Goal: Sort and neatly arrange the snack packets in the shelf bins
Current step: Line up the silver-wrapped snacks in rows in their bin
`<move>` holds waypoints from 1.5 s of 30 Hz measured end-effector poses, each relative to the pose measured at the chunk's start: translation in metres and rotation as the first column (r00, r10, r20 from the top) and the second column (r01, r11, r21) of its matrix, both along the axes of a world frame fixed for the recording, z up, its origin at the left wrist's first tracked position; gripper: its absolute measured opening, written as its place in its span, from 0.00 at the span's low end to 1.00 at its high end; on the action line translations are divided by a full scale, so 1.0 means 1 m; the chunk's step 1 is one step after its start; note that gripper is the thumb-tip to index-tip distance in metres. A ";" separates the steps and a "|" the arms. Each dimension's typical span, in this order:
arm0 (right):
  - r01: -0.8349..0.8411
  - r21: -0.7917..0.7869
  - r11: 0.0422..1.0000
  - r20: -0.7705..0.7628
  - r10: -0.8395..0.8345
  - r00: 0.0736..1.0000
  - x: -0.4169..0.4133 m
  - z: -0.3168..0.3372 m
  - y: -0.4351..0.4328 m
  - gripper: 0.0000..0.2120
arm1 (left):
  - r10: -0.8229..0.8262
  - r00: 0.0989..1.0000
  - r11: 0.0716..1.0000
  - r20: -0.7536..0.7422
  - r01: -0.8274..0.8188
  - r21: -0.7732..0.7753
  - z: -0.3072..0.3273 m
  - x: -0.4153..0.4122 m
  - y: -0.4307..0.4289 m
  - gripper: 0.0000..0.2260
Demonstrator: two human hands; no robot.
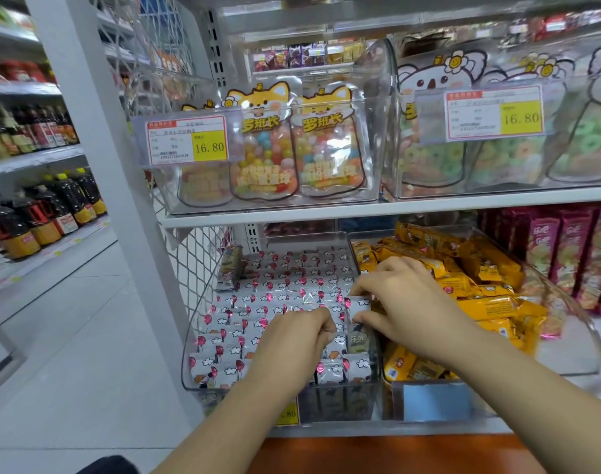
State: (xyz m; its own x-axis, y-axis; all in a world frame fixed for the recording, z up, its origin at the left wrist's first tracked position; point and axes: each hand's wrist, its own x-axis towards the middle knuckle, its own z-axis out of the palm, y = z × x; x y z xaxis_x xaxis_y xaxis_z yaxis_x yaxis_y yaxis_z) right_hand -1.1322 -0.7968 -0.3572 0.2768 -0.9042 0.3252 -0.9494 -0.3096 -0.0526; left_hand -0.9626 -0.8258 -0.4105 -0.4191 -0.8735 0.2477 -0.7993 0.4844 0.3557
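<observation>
Working the lower shelf (326, 430) now, both hands are down in the clear plastic bin on the left (189, 336), the one packed with small white snack packets printed with pink balloons and clouds (258, 302). The right hand (405, 302) reaches over from the neighbouring side, thumb and forefinger pinching one white packet (359, 305) hard against the bin's right wall. The left hand (292, 340) sits knuckles-up on the middle rows with its fingers curled under. Whether it grips a packet or only pins the row down, I cannot tell.

Next door, a second clear plastic bin (572, 323) holds glossy orange snack packets (487, 306) in a loose heap, lying every which way and overlapping.

So the step in hand looks like finishing the white bin. Most rows lie flat and lapped like tiles, and the pinched packet at the right edge looks like the one being seated. A darker packet (358, 340) shows just below it on that edge, and another packet stands upright in the far left corner (229, 268); both may be strays.

The next move calls for easing that pinched packet down in line with its row while the left hand keeps the neighbours from riding up, since foil like this will likely slide. After that, the orange heap looks like the bigger job.
</observation>
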 end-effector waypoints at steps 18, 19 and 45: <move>-0.094 0.040 0.995 0.095 0.090 0.991 -0.001 -0.036 -0.013 0.12 | 0.232 0.925 0.970 -0.301 -0.242 0.002 0.006 0.024 -0.019 0.06; -0.085 0.015 0.996 0.151 0.082 0.985 -0.003 -0.035 -0.013 0.11 | 0.281 0.918 0.950 -0.280 -0.307 -0.053 0.006 0.032 -0.026 0.10; -0.008 0.063 0.998 0.732 -0.041 0.680 0.001 -0.020 -0.011 0.16 | 0.056 0.980 0.991 -0.190 -0.078 -0.108 0.025 0.025 0.000 0.15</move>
State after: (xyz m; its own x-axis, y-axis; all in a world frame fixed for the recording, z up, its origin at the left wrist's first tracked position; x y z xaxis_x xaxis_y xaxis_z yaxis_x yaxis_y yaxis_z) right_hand -1.1315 -0.8079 -0.3769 -0.0428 -0.9297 0.3658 -0.6046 -0.2674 -0.7503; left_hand -0.9372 -0.8263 -0.3859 -0.2975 -0.8593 0.4160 -0.7561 0.4781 0.4469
